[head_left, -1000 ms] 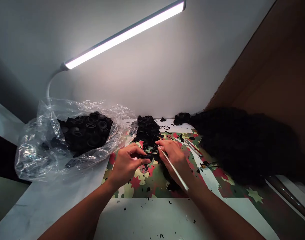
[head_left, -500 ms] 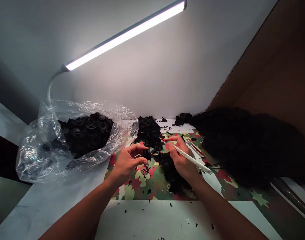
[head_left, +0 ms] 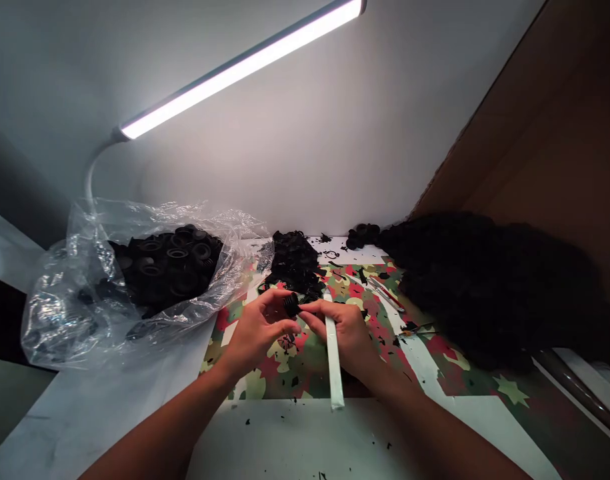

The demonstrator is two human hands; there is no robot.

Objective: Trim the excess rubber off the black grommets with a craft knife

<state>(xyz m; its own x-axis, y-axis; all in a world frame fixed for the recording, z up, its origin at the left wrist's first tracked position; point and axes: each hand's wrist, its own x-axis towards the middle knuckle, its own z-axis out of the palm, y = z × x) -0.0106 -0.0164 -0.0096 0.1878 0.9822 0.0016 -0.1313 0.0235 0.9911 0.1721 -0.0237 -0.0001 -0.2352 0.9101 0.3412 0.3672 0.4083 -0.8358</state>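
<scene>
Between the fingertips of my left hand (head_left: 257, 330) is a small black ribbed rubber bellows (head_left: 291, 305), tilted a little. My right hand (head_left: 345, 330) meets it from the other side, thumb and forefinger pinching at its edge. That same hand also keeps hold of a long white-wrapped stick-like tool (head_left: 333, 360), which points down toward me across the palm. Its working tip is hard to make out. Behind the hands lies a heap of black rubber scraps (head_left: 295, 260) on the camouflage-patterned sheet (head_left: 269, 377).
A clear plastic bag (head_left: 49, 327) full of black rubber parts (head_left: 177, 253) stands at left. A large dark pile (head_left: 475, 287) fills the right, beside a cardboard panel (head_left: 549, 153). Red-handled tweezers-like tool (head_left: 387, 295) lies right of my hands. A lamp (head_left: 245, 73) glows above.
My right hand has come left to the bellows and now pinches its edge. The white tool has swung from slanting right to pointing down toward me. The bellows has tilted.
</scene>
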